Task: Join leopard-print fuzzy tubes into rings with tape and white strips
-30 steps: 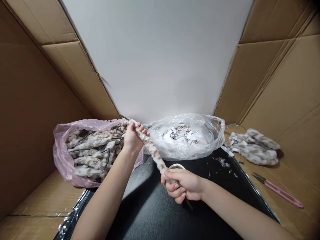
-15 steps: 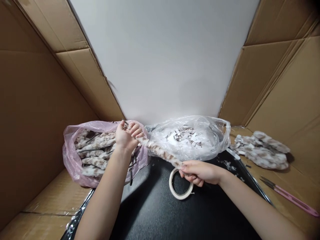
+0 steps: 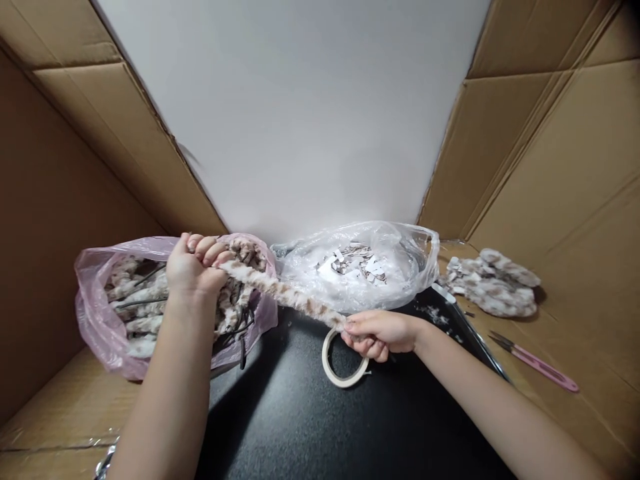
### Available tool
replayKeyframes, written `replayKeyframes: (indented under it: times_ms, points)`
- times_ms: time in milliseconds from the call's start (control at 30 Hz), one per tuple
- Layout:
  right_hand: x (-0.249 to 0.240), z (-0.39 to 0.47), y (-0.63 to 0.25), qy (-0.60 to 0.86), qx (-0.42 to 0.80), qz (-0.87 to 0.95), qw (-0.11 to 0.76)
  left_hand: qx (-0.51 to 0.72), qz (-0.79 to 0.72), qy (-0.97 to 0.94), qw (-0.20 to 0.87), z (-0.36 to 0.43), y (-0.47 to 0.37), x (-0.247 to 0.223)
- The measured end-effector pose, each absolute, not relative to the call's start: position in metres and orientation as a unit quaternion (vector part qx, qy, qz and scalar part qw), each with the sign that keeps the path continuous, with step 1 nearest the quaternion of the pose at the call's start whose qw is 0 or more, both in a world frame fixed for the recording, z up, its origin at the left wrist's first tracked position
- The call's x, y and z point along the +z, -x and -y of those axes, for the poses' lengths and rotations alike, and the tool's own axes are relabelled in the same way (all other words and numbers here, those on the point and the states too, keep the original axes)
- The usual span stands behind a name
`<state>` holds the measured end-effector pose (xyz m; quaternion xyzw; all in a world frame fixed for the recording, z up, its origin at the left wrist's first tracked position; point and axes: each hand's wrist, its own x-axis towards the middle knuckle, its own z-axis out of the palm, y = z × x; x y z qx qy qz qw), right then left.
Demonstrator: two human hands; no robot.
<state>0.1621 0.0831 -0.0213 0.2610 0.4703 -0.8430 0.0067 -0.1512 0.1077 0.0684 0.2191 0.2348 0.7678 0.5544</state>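
Observation:
A long furry strip (image 3: 285,293), white with brown spots, stretches taut between my two hands. My left hand (image 3: 196,265) is closed on its upper left end, over a pink plastic bag (image 3: 95,333) filled with similar furry strips and dark cords. Lower down, my right hand (image 3: 380,333) pinches the other end. Just below the right fingers, a roll of cream tape (image 3: 327,363) lies on the black surface (image 3: 310,427), partly covered by those fingers.
A clear plastic bag (image 3: 400,293) with white and brown scraps lies behind the black surface. On the cardboard at the right are a furry bundle (image 3: 500,287) and pink-handled snips (image 3: 545,369). Cardboard walls (image 3: 575,167) rise on both sides.
My left hand has moved left, away from my right hand, and more of the strip shows straight between them. The whole view has also shifted somewhat.

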Motion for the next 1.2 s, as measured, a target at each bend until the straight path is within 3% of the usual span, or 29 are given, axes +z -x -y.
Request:
replayKeyframes:
  times_ms: [400,633,1200]
  points:
    - [-0.027,-0.085,-0.163,-0.256,-0.844,-0.47,0.014,0.787,-0.226,-0.213,0.533,-0.101,0.17,0.077]
    - [-0.026,-0.09,-0.169,-0.285,-0.823,-0.49,-0.045,0.798,-0.22,-0.204,0.523,-0.097,0.18,0.081]
    - [-0.021,-0.095,-0.179,-0.325,-0.763,-0.554,-0.068,0.792,-0.238,-0.184,0.531,-0.095,0.176,0.084]
